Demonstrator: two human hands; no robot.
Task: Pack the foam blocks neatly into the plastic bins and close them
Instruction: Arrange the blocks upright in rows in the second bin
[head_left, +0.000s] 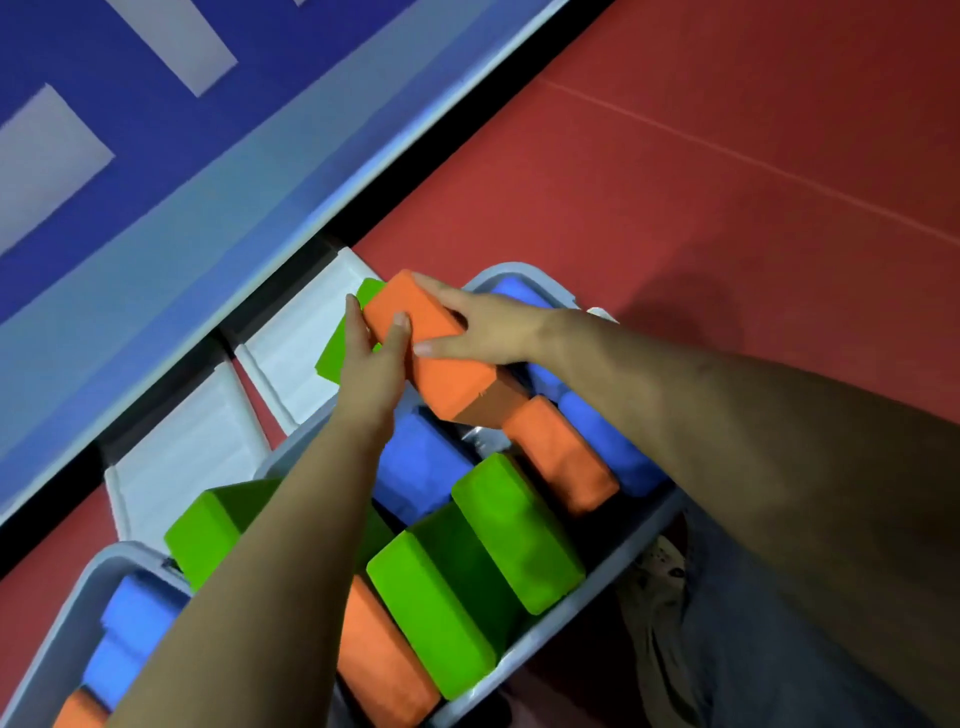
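Observation:
An orange foam block (441, 364) is held above the far end of a grey plastic bin (613, 587). My left hand (371, 358) grips its near left side, and my right hand (478, 327) lies over its top with the thumb on the front face. A green block (337, 348) stands behind my left hand. Inside the bin lie two green blocks (467, 566), another orange block (563, 454) and blue blocks (415, 467). Under my left forearm sit a green block (218, 525) and an orange block (379, 660).
The bin's white lid flaps (296, 343) hang open toward a blue and grey wall (156, 171). A second grey bin (57, 629) at lower left holds blue and orange blocks. Red floor mat (701, 171) spreads to the right. A trouser leg and a shoe (654, 582) are at lower right.

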